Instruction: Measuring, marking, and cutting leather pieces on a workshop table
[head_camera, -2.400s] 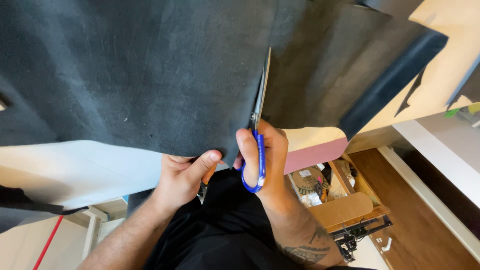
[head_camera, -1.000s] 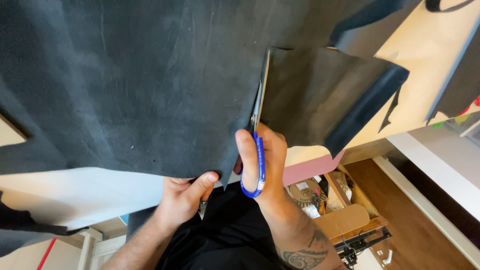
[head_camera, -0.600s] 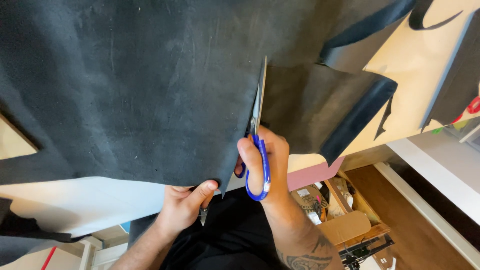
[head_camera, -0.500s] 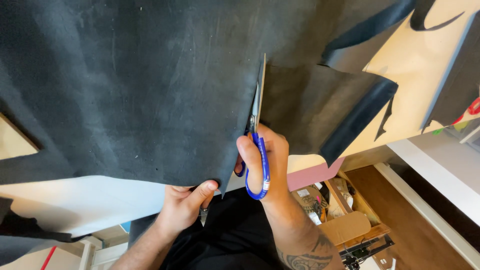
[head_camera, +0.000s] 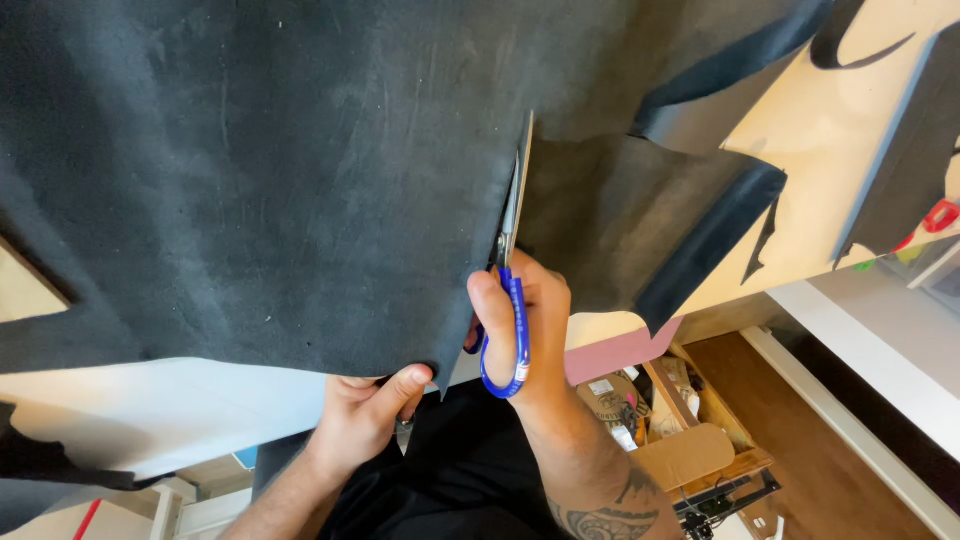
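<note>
Right hand (head_camera: 520, 325) closed through the blue loops of a pair of scissors (head_camera: 510, 270), thumb in one loop, fingers wrapped round the other. Blades point away from the body, nearly shut, running up a straight cut in a big sheet of dark grey fabric (head_camera: 250, 180). The sheet covers most of the tabletop (head_camera: 830, 120), whose pale wood shows at the far right.

Left hand (head_camera: 365, 415) at the near edge of the sheet, just left of the cut. Fingers curled under, thumb on top, pinching the fabric edge.

Right of the cut, the fabric piece (head_camera: 610, 220) lies flat, its far and right edges curled over into dark rolled folds. A white sheet (head_camera: 150, 410) hangs under the fabric at the near left.

Below the table on the right: an open box (head_camera: 670, 410) of mixed items on a wooden floor (head_camera: 820, 450). Small red object (head_camera: 940, 215) at the far right table edge.
</note>
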